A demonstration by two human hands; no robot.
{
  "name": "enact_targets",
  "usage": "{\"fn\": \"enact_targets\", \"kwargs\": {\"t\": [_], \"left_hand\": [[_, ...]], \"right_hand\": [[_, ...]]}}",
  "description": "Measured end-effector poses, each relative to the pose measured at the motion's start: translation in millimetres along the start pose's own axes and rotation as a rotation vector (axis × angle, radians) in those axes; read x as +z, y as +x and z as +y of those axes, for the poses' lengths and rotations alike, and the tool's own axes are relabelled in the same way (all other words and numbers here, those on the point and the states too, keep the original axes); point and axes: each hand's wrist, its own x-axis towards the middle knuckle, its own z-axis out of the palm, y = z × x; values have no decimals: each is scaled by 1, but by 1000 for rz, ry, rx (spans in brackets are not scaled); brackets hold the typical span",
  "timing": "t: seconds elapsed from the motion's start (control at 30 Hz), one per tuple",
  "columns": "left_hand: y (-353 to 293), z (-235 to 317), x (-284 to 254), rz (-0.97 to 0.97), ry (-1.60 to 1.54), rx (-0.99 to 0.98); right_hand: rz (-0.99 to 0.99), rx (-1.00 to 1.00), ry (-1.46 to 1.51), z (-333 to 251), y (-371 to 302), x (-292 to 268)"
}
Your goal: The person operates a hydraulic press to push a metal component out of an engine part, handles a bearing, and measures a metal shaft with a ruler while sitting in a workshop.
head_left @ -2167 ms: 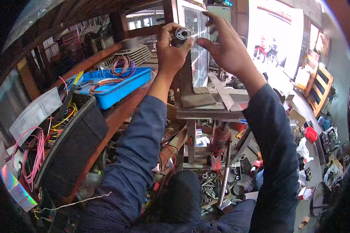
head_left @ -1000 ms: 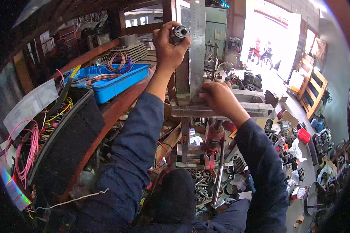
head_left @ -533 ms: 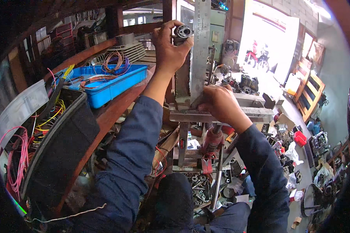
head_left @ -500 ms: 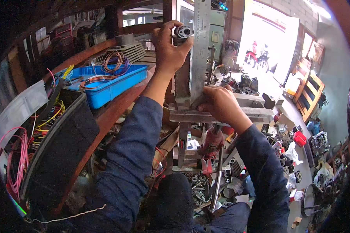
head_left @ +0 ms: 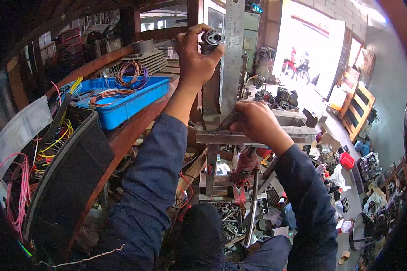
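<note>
High in front of me, my left hand (head_left: 196,65) is closed round a short cylindrical metal part (head_left: 213,37) with holes in its end face. That end touches or nearly touches the edge of an upright steel ruler (head_left: 232,58) with a graduated scale; I cannot tell which. My right hand (head_left: 256,120) grips the ruler low down, fingers curled at its base. The base meets the flat top of a metal frame (head_left: 262,134), partly hidden by the hand. A dark upright post (head_left: 211,95) stands just left of the ruler.
Under the frame is a red bottle jack (head_left: 246,168) with a long bar (head_left: 253,205). To the left are a blue tray (head_left: 135,101) of coiled wires and a black bin (head_left: 70,167) of cables. Metal parts and plastic bags (head_left: 339,178) litter the floor at right, near a wooden pallet (head_left: 359,108).
Both hands keep their grips, with the round part and the ruler staying almost in place. The surroundings shift only slightly in the picture.
</note>
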Motion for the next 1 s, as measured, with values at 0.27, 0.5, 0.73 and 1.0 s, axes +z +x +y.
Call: {"fn": "enact_targets", "kwargs": {"t": [0.27,0.5,0.73,1.0], "left_hand": [[0,2,0,-4,20,-10],[-1,-3,-1,8,12,7],[0,-3,0,13,-4,-3],[1,5,-1,21,-47,-22]], "right_hand": [[-37,22,37,-1,3,-5],[-77,37,1,3,9,2],[-54,49,54,3,8,3],[-110,70,18,1,9,-2]]}}
